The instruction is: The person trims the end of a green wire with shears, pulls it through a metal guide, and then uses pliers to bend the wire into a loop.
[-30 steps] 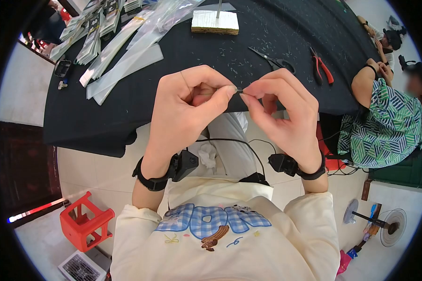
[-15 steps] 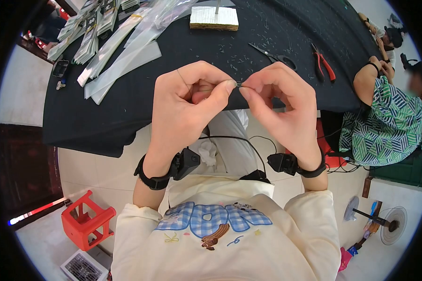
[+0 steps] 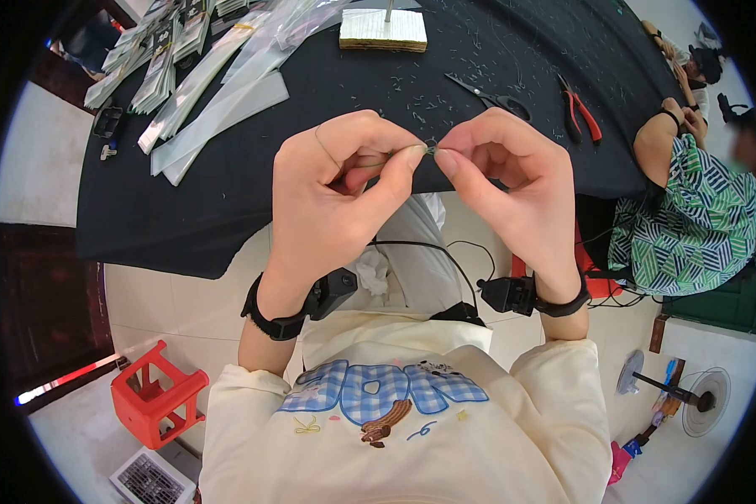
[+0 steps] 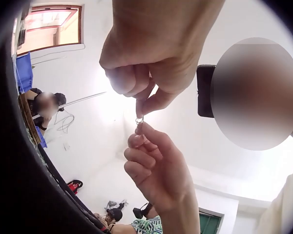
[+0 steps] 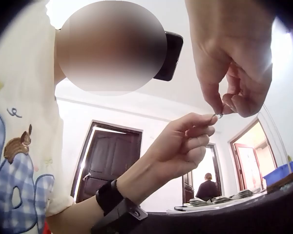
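A thin, wire-like strand with a small loop (image 4: 139,120) runs between the fingertips of both hands, above the table's near edge. The left hand (image 3: 332,197) pinches one side between thumb and index finger, and a fine strand crosses the back of that hand. On the other side, the right hand (image 3: 517,181) pinches it with thumb and index finger. A narrow gap separates the two sets of fingertips. In the right wrist view, the loop (image 5: 219,116) shows between them. The rest of the strand is hidden within the left hand.
On the black cloth (image 3: 185,218) lie scissors (image 3: 489,97), red-handled pliers (image 3: 580,113), clear plastic strips (image 3: 218,122) and scattered clippings. A white block (image 3: 383,30) with an upright rod stands at the back. Another person (image 3: 680,218) sits at the right; a red stool (image 3: 155,395) is at lower left.
The fingertips have moved slightly apart, with more of the strand showing between them. Both hands are a little farther up in the head view than a second ago.
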Demonstrator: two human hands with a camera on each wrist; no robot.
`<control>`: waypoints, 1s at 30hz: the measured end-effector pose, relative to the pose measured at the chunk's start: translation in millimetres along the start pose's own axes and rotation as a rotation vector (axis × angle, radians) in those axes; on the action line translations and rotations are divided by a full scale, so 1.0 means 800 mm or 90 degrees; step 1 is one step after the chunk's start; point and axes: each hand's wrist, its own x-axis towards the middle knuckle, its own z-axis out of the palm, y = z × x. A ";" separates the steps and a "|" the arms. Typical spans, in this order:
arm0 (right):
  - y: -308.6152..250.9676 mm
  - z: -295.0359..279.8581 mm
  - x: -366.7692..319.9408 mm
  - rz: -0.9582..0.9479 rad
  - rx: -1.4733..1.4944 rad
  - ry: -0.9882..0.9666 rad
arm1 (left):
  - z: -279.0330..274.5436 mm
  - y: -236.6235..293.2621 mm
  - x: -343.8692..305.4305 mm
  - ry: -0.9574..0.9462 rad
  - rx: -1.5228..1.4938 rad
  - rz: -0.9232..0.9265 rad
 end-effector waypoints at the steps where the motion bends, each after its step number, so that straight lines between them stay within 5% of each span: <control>1: 0.001 0.000 0.000 0.002 0.006 -0.003 | 0.001 0.000 0.000 0.004 0.005 0.004; 30: 0.017 0.010 0.001 0.054 0.045 -0.013 | 0.009 -0.012 -0.004 0.010 0.107 0.071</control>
